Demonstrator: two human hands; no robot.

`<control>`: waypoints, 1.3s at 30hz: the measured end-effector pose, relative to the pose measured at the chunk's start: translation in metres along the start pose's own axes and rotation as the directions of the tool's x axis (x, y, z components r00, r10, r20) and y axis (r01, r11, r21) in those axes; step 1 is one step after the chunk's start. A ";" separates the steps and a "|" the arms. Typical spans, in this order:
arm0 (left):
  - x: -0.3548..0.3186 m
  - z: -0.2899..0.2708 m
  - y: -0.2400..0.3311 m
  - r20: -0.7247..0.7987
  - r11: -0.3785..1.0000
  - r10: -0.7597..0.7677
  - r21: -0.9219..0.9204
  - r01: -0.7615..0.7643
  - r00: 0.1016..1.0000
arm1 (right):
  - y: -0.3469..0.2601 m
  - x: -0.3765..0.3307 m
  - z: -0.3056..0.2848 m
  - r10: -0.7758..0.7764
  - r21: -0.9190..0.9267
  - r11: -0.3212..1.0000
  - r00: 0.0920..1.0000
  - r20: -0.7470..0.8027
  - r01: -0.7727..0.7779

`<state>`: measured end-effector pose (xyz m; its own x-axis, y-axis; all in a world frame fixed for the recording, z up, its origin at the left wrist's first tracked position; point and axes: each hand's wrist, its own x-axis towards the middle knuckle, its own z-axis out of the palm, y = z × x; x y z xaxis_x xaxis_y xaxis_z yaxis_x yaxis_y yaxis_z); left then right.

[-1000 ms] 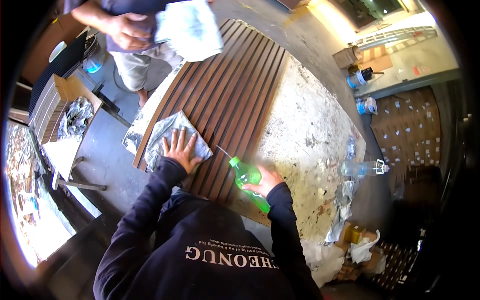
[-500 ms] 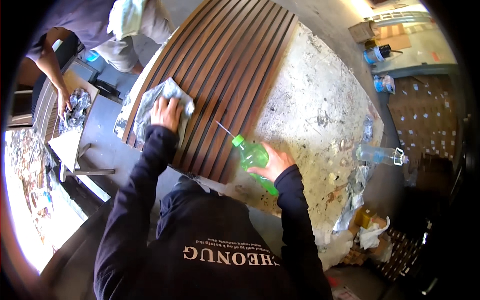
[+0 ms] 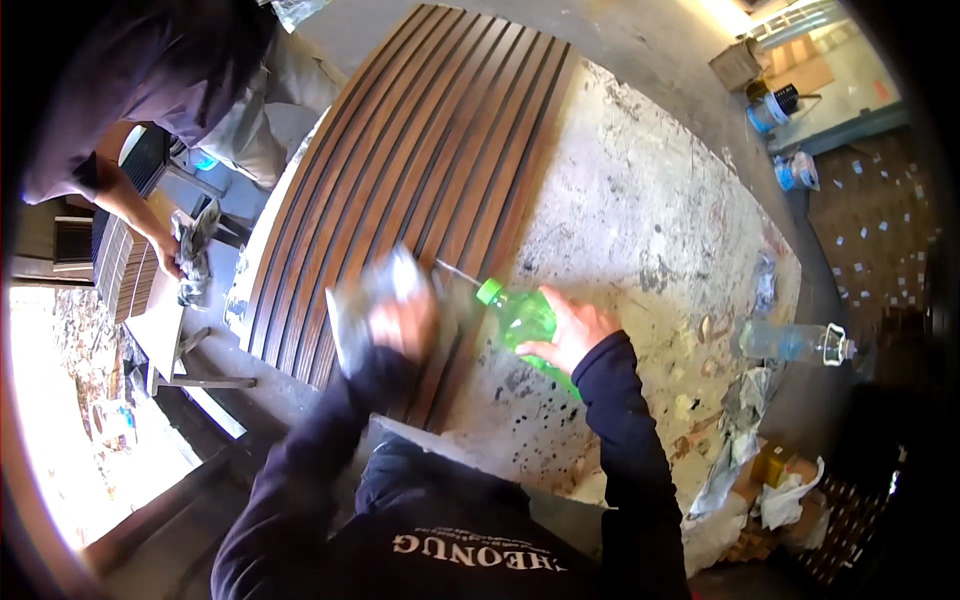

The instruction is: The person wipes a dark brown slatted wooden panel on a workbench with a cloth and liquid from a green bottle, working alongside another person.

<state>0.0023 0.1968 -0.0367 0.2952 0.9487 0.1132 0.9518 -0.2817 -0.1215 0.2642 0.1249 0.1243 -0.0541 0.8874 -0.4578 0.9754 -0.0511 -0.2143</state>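
Observation:
A brown slatted wood panel lies on a worn, paint-spotted white table. My left hand, smeared by motion, presses a grey-white cloth onto the panel's near part. In my right hand is a green plastic bottle, fingers wrapped round its side. The bottle lies tilted over the panel's right edge, with a thin nozzle sticking out of its green cap toward the cloth.
A co-worker at the left bends over a smaller slatted piece, a crumpled cloth in hand. On the table's right side lie a clear bottle and a grey rag. Buckets stand at the far right.
My left hand has swept the cloth right and nearer to me, close to the bottle's nozzle. My right hand still holds the bottle. The co-worker's cloth has lifted, and the view has shifted slightly.

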 end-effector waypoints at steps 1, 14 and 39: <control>-0.023 -0.011 0.011 -0.104 0.975 0.177 -0.117 -0.189 0.979 | 0.016 0.003 -0.011 0.074 0.043 0.996 0.997 0.039 -0.076; 0.080 0.036 -0.048 0.093 0.981 0.176 -0.100 -0.166 0.980 | 0.015 0.080 -0.065 0.227 0.031 0.974 0.964 -0.138 -0.225; 0.181 -0.008 -0.108 -0.062 0.677 0.718 -0.170 -0.716 0.693 | -0.019 0.195 -0.113 0.057 -0.097 0.993 0.996 -0.068 -0.064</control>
<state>-0.0463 0.3981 0.0051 0.8932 0.4465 0.0528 0.4469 -0.8946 0.0047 0.2597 0.3506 0.1364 0.0165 0.9122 -0.4094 0.9930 -0.0628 -0.0999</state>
